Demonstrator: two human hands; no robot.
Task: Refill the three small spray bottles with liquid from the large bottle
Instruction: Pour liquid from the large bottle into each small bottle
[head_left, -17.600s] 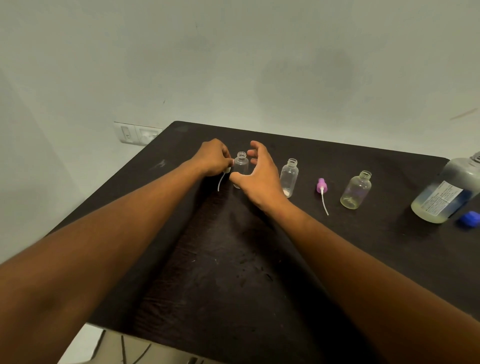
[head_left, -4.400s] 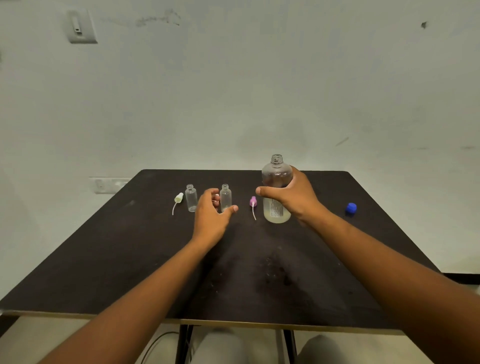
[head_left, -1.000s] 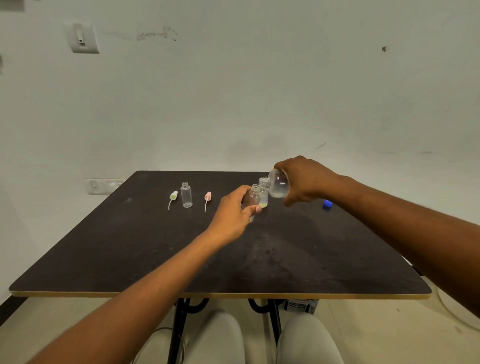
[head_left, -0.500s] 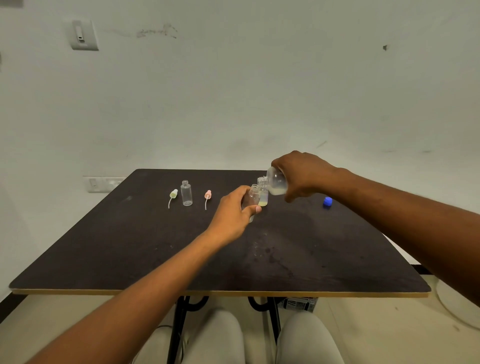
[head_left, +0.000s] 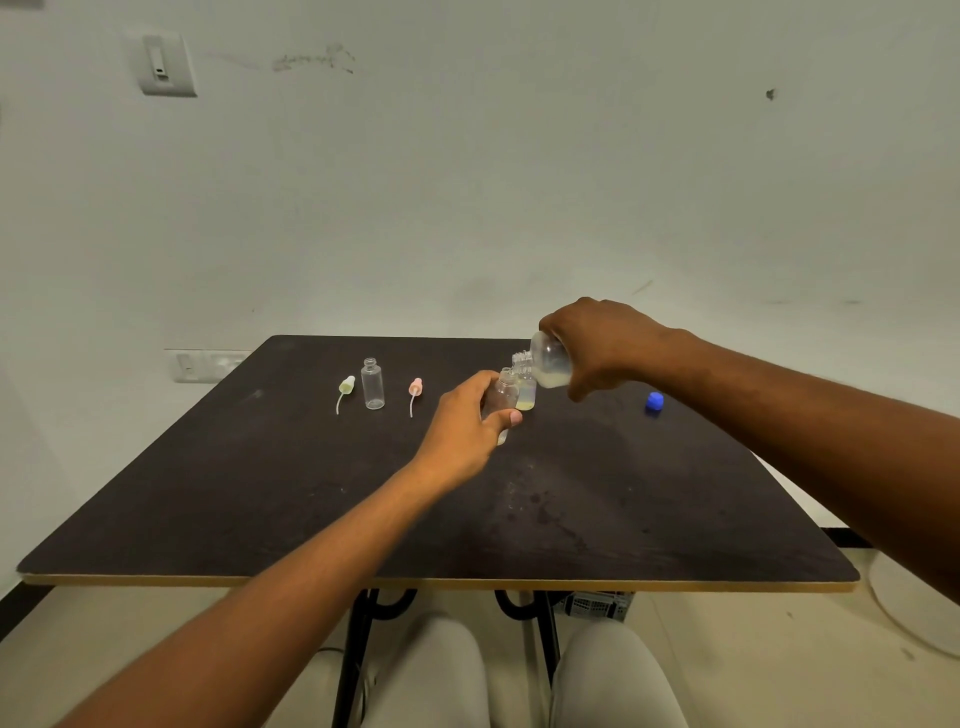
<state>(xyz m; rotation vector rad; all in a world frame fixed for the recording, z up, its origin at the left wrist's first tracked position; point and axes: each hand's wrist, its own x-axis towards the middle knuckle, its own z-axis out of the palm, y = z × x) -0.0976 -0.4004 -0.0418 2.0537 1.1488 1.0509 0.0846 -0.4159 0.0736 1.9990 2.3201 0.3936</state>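
**As the big bottle tips further, the pour reaches the lip**

While my right hand wraps round the base of the large bottle, I have it tilted nearly flat now, neck pointing left and down. Half a second back the neck sat a touch higher; now the pale yellowish liquid is pooled along the lower side, right up toward the threads. The mouth hangs just above the small bottle that my left hand grips, thumb across its front, lifted off the table and angled up to meet it. I cannot tell whether a stream is actually crossing between the two mouths; it is too small and clear to read.

Just behind, touching or nearly so, stands a second small bottle with yellow liquid in its bottom. I judge that one only barely filled, so this is early going: one in hand, two to come.

Further left, the third small bottle stands upright and uncapped, between a yellow-green spray head and a pink spray head, both lying on the table with their tubes trailing. Well off to the right sits the blue cap.

Narrow mouths, wide neck: any more tilt should come slowly or it spills.
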